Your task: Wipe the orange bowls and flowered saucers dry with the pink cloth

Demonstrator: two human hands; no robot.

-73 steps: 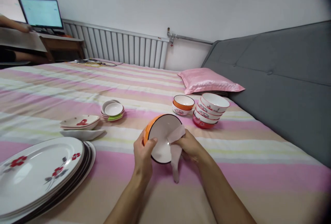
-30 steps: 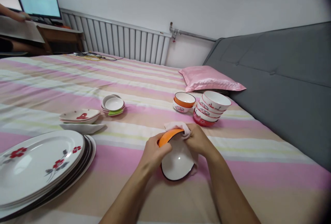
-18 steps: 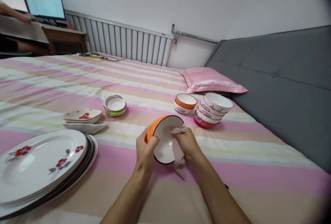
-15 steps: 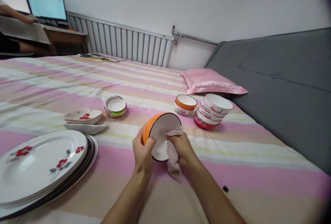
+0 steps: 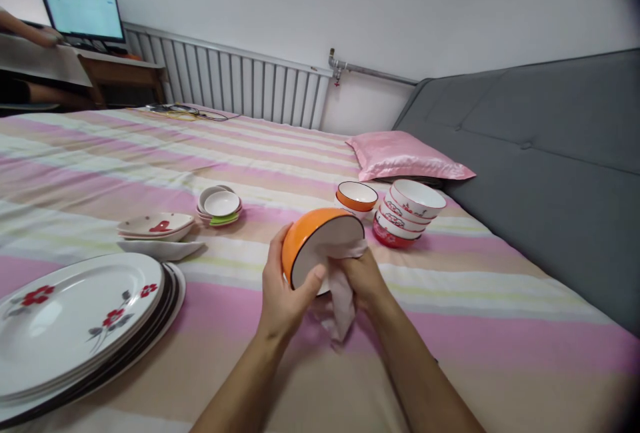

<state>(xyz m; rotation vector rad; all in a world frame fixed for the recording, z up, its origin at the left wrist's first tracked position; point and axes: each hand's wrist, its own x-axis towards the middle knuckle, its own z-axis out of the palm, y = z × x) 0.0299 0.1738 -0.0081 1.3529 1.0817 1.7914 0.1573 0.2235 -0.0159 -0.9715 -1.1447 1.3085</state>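
Observation:
An orange bowl (image 5: 307, 230) with a white inside and a dark rim is tilted on its side above the bed, its opening facing me. My left hand (image 5: 287, 286) grips it from the left, thumb over the rim. In my right hand (image 5: 363, 276) is a pale pink cloth (image 5: 341, 303), pressed into the bowl; part of the cloth hangs below. The fingertips of my right hand are hidden by the cloth and bowl. Just behind stands a short stack topped by another orange bowl (image 5: 357, 197).
Right of that stand several stacked white and red bowls (image 5: 407, 213). Small dishes (image 5: 220, 205), oval dishes (image 5: 155, 225) and a pile of large plates (image 5: 80, 313) lie left. A pink pillow (image 5: 405, 156) rests by the grey headboard (image 5: 540, 120). A person's arm (image 5: 27, 30) shows at the desk.
The orange bowl has turned and risen slightly, showing more of its outside. My left thumb now reaches further across the rim, and the cloth has shifted with my right hand.

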